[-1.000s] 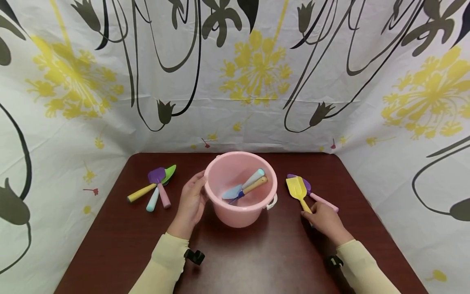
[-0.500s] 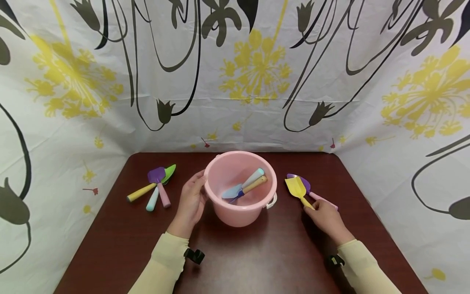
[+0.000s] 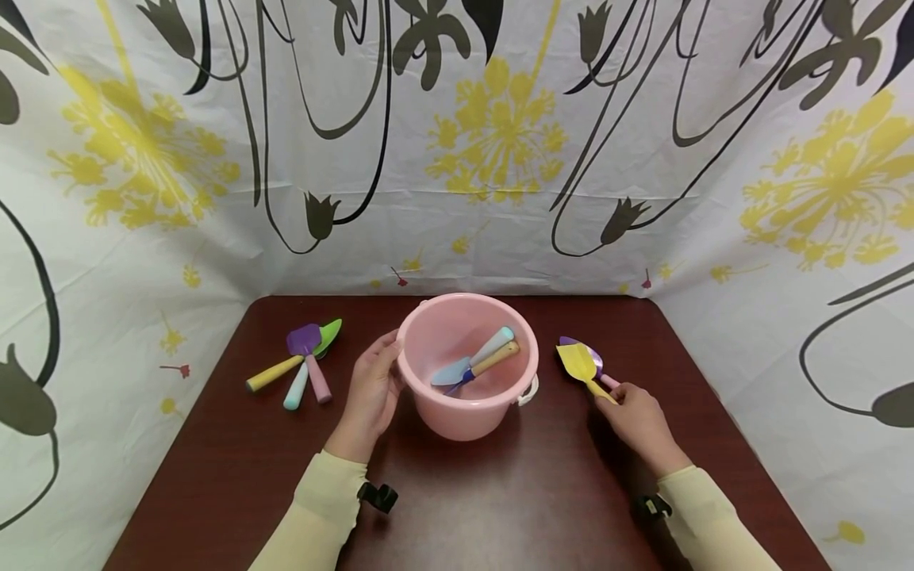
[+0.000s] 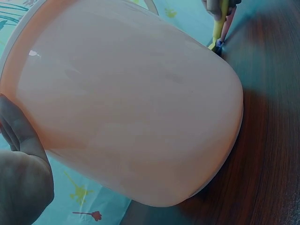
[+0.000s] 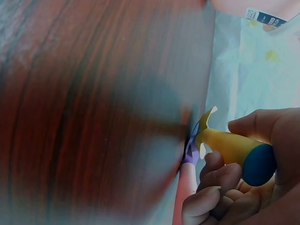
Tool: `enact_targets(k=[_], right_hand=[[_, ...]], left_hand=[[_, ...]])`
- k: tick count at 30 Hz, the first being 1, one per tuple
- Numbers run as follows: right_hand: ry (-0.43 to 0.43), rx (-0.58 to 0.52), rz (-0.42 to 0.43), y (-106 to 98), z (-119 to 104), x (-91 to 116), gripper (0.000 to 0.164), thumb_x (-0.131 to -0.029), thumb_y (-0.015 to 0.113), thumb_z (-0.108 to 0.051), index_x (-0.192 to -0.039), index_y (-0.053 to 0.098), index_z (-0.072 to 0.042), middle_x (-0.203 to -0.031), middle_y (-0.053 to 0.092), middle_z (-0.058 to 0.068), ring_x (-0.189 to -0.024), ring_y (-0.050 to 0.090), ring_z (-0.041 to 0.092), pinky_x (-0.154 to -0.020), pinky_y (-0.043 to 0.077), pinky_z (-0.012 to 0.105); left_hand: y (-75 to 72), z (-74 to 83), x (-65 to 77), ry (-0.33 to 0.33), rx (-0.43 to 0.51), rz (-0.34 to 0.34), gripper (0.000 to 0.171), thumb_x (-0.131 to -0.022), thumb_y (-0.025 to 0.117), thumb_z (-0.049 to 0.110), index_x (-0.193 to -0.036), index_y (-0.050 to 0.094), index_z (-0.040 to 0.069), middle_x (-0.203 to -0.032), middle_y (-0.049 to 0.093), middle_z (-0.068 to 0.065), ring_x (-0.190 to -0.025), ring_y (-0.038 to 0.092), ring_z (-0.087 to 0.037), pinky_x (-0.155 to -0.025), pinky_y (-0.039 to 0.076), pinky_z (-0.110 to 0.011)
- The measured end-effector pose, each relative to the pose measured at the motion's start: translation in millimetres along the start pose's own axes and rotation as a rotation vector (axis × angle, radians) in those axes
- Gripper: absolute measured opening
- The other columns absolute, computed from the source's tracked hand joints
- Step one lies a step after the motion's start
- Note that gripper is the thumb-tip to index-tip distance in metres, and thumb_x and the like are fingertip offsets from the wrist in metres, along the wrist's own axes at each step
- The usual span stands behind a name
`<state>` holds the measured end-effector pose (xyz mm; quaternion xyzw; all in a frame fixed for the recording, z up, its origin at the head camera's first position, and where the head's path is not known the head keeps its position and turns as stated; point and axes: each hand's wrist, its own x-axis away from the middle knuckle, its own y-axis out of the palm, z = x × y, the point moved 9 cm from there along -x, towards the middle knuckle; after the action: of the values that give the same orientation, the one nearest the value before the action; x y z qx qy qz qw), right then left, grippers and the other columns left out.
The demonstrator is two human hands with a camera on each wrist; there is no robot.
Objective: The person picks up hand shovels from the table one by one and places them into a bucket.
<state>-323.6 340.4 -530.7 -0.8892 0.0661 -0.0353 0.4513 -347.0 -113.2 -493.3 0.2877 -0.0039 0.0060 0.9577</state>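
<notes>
Both hands are busy over a dark wooden worktop (image 3: 500,507). On the left side, the left hand (image 3: 370,392) holds the rim of a pink bucket (image 3: 460,422), which sits at the middle of the worktop with its mouth facing up. On the right side, the right hand (image 3: 638,420) grips the handle of a yellow shovel (image 3: 577,362) between thumb and fingers; the right wrist view shows the handle's blue end poking out.

That shovel's blade overlaps a purple shovel (image 3: 597,362) with a pink handle. The pink handle runs beside the curled fingers, and I cannot tell whether they grip it too.

Inside the bucket lie two tools side by side: a pale blue trowel (image 3: 451,373) with a turquoise handle, and a blue tool with a wooden handle (image 3: 497,358). A white bucket handle (image 3: 528,391) shows at the rim's right.

Well apart, near the worktop's left edge, more tools lie crossed in a pile: a purple blade (image 3: 305,339) with a pink handle on top, a green blade (image 3: 331,334), a yellow handle (image 3: 274,373) and a turquoise handle (image 3: 297,389).
</notes>
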Motion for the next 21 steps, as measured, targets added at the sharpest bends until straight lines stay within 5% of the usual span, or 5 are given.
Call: enact_targets(k=[8,21], right_hand=[[-0.003,-0.022,0.009,-2,0,1,0.03,-0.102,0.069,-0.028,-0.098,0.067,0.002,-0.075,0.062,0.006,-0.064,0.055,0.02,-0.054,0.046,0.034],[-0.001,-0.029,0.012,-12,-5,3,0.034,-0.106,0.069,-0.03,-0.104,0.069,0.003,-0.081,0.064,0.008,-0.068,0.055,0.022,-0.056,0.045,0.034]], left_hand=[[1.2,0.8,0.7,0.001,0.011,-0.005,0.039,-0.113,0.065,0.021,-0.147,0.065,0.001,-0.149,0.065,-0.017,-0.142,0.053,-0.045,-0.095,0.061,-0.03],[1.3,1.1,0.6,0.009,0.009,0.002,0.039,-0.112,0.067,0.021,-0.146,0.066,0.001,-0.146,0.067,-0.017,-0.132,0.061,-0.038,-0.087,0.061,-0.027]])
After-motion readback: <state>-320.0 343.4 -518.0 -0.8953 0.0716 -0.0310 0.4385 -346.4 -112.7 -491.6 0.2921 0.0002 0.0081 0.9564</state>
